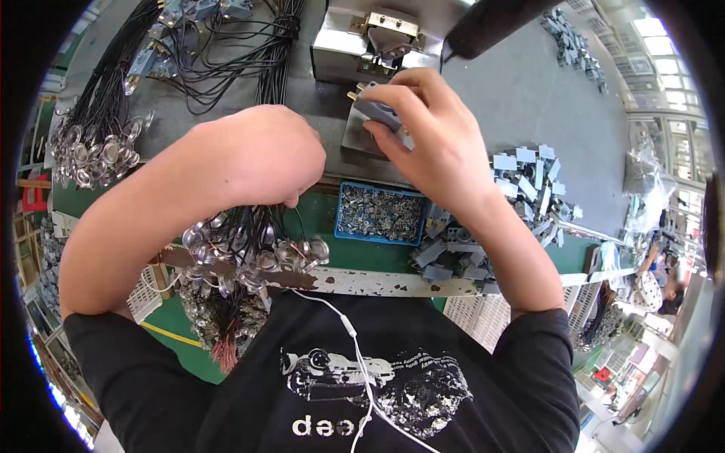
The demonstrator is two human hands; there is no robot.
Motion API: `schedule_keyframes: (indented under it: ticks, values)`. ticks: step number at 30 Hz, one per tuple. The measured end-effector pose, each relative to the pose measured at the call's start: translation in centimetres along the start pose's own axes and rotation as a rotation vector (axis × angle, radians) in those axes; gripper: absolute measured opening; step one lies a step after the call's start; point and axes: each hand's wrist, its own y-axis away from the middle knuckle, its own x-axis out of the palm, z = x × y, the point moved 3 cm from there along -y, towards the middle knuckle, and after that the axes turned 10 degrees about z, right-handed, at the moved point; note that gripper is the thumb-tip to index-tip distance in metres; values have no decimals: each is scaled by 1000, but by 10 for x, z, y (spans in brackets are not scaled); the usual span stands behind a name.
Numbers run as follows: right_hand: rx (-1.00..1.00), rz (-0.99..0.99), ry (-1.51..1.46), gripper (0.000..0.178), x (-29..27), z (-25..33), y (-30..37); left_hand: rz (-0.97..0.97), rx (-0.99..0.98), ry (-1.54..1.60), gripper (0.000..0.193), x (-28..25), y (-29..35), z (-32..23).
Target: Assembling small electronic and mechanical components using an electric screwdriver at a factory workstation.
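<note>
My right hand (434,124) pinches a grey plastic housing with brass-coloured pins (377,109) between thumb and fingers, over a metal block (361,140). Just behind it stands a small metal press fixture (389,41). My left hand (268,155) is curled closed, its knuckles up and most fingers hidden beneath. From its fingertips a black cable (299,217) runs down toward a bunch of cables with round silver metal ends (260,260) at the near table edge. A blue tray of small metal parts (380,214) lies between my forearms.
Grey housings (529,181) are heaped beside my right forearm, with more at the far right (572,49). Black cable bundles (279,53) and silver round ends (94,155) cover the left side. A dark cylinder (495,26) overhangs the table. White crates (483,321) stand below its edge.
</note>
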Motion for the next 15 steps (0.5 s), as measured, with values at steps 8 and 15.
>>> schedule_keyframes:
  ticks: [8, 15]
  values:
    - [39, 106, 133, 31, 11, 3, 9, 233, -36, 118, 19, -32, 3, 1]
    - [200, 155, -33, 40, 5, 1, 19, -281, 200, 230, 17, -44, 16, 10]
